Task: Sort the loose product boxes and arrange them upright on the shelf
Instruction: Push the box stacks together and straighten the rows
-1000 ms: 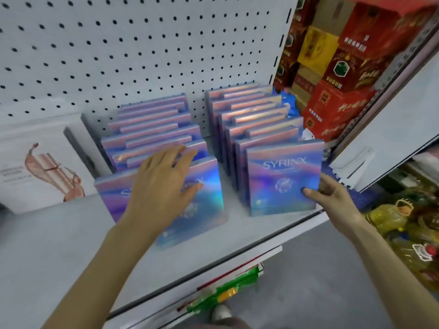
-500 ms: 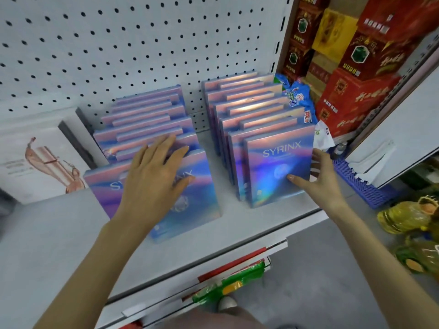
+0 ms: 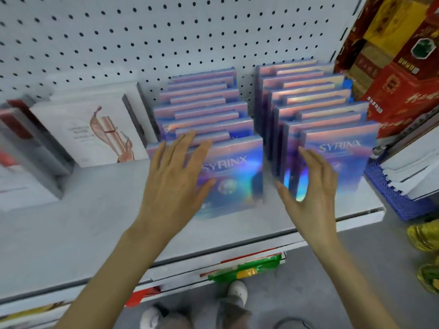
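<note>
Two rows of iridescent blue-pink SYRINX boxes stand upright on the white shelf (image 3: 71,229), running back to the pegboard. My left hand (image 3: 175,179) lies flat, fingers spread, against the face of the left row's front box (image 3: 235,172). My right hand (image 3: 313,186) is open in front of the right row's front box (image 3: 344,157), its palm near the box's left edge; the frame is blurred and I cannot tell whether it touches. Neither hand grips a box.
White boxes with a pink bottle picture (image 3: 95,131) stand left of the rows. Red and yellow cartons (image 3: 399,74) are stacked at the right beyond the shelf upright. A blue crate (image 3: 394,200) sits lower right. Green packets (image 3: 244,269) lie below the shelf edge.
My right hand has left the right side of the right front box and come round to its front left. The left hand stays flat on the left front box. The camera shifted.
</note>
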Demonstrator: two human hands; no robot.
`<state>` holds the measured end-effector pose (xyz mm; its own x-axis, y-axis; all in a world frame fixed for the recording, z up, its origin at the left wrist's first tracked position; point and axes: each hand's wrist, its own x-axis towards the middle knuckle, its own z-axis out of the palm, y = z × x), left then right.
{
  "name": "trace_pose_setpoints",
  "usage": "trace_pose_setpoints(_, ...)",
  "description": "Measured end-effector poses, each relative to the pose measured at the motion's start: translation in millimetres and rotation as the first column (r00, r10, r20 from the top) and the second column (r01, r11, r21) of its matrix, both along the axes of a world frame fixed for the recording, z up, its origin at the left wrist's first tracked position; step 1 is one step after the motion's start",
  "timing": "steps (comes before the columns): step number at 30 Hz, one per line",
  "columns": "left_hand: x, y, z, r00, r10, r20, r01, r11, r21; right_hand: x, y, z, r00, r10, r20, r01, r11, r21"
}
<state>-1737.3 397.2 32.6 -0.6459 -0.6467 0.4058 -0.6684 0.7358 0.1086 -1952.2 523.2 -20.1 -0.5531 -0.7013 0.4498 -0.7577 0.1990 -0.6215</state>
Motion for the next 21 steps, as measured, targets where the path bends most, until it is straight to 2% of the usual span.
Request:
trace_pose_setpoints(3,47.1,-1.7,4.5,0.999,0.021,-0.027,-0.020,0.999,0.042,46.0,-19.1,9.5,0.995,0.103,-0.015,-0.104,0.994,-0.023)
trace_pose_setpoints(6,105.0,-0.1,-0.8,0.990,0.111,-0.090,-0.101,0.989,0.104,99.7,-37.8,13.0,0.985,0.174,0.004,-0.174,0.984,-0.035)
trace_pose_setpoints(11,218.8,10.5,-31.2,0.957,0.249,-0.146,-0.201,0.938,0.283,219.2,-63.2,5.7,0.951,0.310,-0.012,-0.310,0.951,-0.019)
trace_pose_setpoints(14,299.6,16.8,-51.5,0.903,0.356,-0.239,-0.192,0.834,0.516,308.9,-80.6,-5.2,0.919,0.380,0.103,-0.388,0.918,0.081)
trace_pose_setpoints(16,354.4,18.1,-60.3,0.855,0.430,-0.290,-0.140,0.730,0.669,372.0,-87.3,-11.9,0.886,0.379,0.268,-0.421,0.899,0.120)
trace_pose_setpoints(18,406.6,16.9,-65.6,0.813,0.490,-0.315,-0.124,0.674,0.728,431.3,-92.0,-17.9,0.812,0.372,0.450,-0.459,0.883,0.099)
trace_pose_setpoints(21,476.6,11.9,-64.6,0.749,0.563,-0.348,-0.124,0.636,0.762,506.0,-91.9,-24.0,0.718,0.318,0.619,-0.465,0.881,0.085)
